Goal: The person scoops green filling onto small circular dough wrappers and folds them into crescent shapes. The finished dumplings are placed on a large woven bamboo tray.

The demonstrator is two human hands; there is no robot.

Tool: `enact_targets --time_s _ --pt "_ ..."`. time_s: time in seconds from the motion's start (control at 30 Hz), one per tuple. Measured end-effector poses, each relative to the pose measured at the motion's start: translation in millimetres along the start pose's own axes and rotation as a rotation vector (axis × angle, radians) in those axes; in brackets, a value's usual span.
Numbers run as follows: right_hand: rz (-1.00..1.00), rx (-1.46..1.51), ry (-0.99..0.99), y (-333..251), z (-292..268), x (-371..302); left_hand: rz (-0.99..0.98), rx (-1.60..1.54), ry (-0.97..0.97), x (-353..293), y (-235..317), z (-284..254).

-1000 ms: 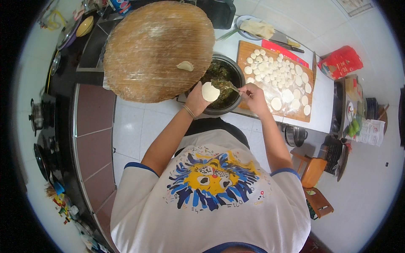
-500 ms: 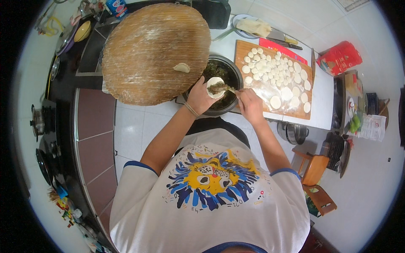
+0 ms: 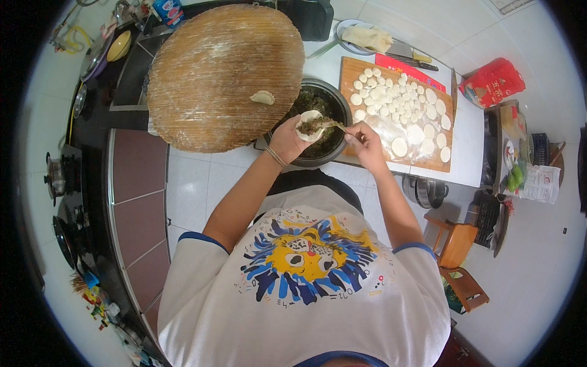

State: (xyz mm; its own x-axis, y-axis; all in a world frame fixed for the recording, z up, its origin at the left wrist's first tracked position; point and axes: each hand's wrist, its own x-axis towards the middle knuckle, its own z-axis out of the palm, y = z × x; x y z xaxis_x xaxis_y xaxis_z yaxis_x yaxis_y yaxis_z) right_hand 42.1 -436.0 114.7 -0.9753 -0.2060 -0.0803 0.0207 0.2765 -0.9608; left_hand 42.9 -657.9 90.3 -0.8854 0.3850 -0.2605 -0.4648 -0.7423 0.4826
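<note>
While the left hand [image 3: 287,139] holds a dough wrapper [image 3: 310,115] in cupped fingers above the wide pot [image 3: 346,101], the right hand [image 3: 365,145] pinches a slim utensil [image 3: 334,123], its tip at the wrapper's filling [image 3: 309,128]; a folded dumpling [image 3: 262,97] lies nearby.

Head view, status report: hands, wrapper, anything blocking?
Left hand cupping dough wrapper. Right hand gripping utensil, tip at filling. Wrapper open, unsealed. Nothing seen blocking either hand.
</note>
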Motion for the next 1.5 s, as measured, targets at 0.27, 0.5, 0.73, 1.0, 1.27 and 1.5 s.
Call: enact_targets --time_s 0.27,0.5,0.73,1.0,1.27,1.5 --pt "-0.135 -0.116 -0.031 -3.4 -4.4 2.7 -0.175 -0.380 -0.058 0.5 -1.6 -22.8" --pt "0.116 0.395 -0.017 0.7 -5.3 2.1 -0.077 -0.216 0.116 -3.5 6.8 -7.8" --pt "-0.048 0.099 -0.023 -7.3 -10.3 1.6 -0.128 -0.121 0.097 -0.4 6.9 -12.9" --pt "-0.160 -0.190 -0.176 -33.1 -2.9 10.6 0.107 0.940 -0.151 6.7 -0.5 -27.9" --pt "-0.081 -0.236 -0.217 -25.0 -13.6 26.8 0.095 0.840 -0.189 6.9 -5.0 -36.2" --pt "0.027 0.168 -0.251 -3.8 -15.6 32.1 0.112 0.954 -0.143 6.5 1.6 -32.8"
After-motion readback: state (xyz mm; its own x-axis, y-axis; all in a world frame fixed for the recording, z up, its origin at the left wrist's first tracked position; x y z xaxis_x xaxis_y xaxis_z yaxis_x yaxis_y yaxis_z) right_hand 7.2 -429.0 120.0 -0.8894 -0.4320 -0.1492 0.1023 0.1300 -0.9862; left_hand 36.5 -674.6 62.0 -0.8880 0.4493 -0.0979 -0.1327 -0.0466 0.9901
